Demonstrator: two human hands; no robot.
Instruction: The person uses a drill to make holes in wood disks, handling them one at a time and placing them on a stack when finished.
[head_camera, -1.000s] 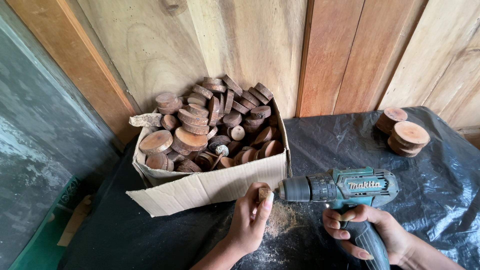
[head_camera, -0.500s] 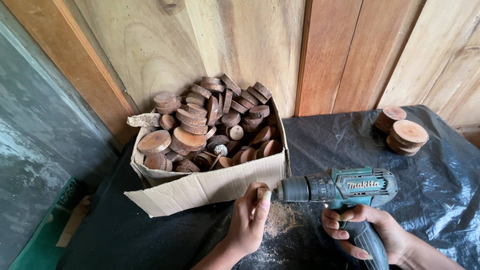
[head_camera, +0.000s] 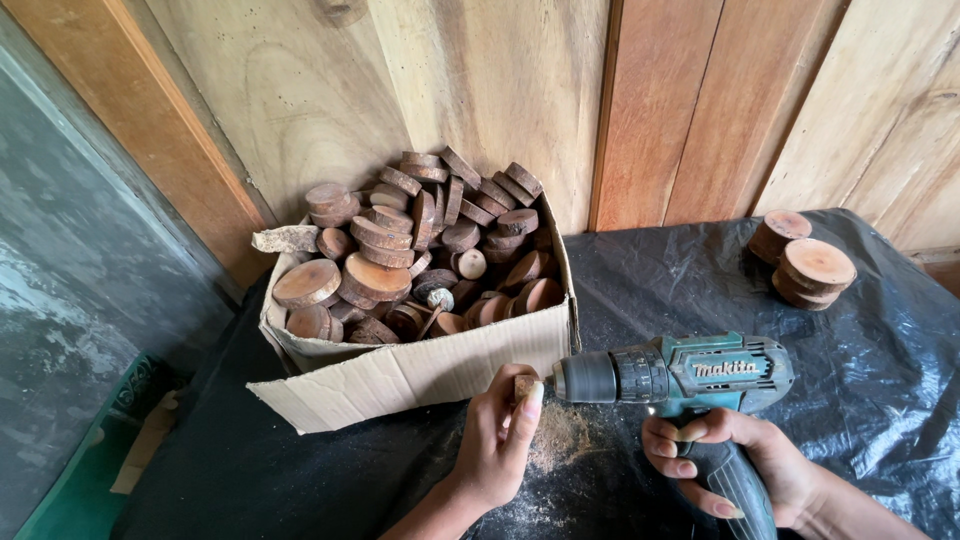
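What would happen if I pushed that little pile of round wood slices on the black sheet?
The stacked wood slices would probably slide apart or topple, since they sit unevenly on one another. On the wrinkled black plastic sheet they may skid a little. Flat and thick-looking, they would likely land on a face rather than roll, and feel stiff and solid.

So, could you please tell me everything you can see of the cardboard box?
The open brown cardboard box sits on black plastic sheeting against a wooden plank wall. It is heaped with round wooden discs, some with bark. Its front flap hangs folded outward, its left edge looks torn. The left hand is just in front.
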